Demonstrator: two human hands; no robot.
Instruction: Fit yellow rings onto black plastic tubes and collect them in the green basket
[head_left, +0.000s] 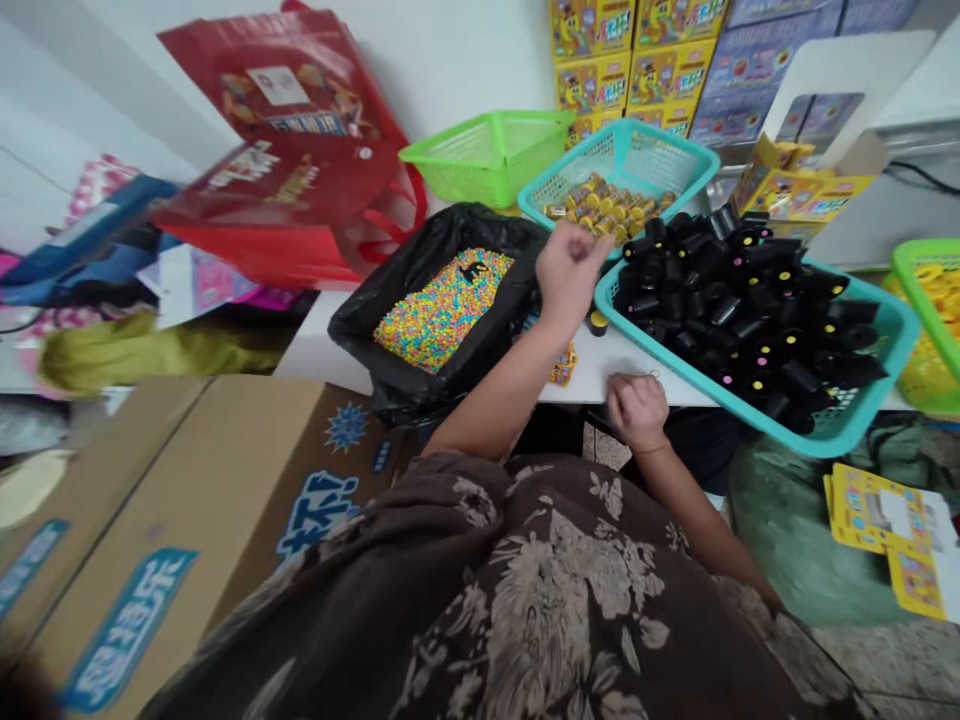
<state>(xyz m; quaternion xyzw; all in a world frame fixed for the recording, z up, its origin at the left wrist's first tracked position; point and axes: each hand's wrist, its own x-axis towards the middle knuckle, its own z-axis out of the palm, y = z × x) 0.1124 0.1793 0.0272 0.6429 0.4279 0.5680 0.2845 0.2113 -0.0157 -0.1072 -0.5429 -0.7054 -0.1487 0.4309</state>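
My left hand (570,272) is raised over the table, fingers curled in a pinch, at the near rim of a turquoise basket (694,160). Small yellow-capped vials (604,208) lie in that basket; whatever is between the fingertips is too small to make out. Lower down, my right hand (637,408) rests at the table's front edge with its fingers curled, their contents hidden. A tiny thin loop (655,374) shows beside it. Between the hands stands a small black piece with a yellow top (598,322). A printed yellow packet (564,365) lies under my left forearm.
A black-lined bin (352,345) holds colourful beads (450,310). A larger turquoise basket (862,425) is heaped with black cylinders (735,290). Behind are a green basket (480,160) and stacked yellow boxes (630,60). A carton (172,480) and red bag (292,180) stand left.
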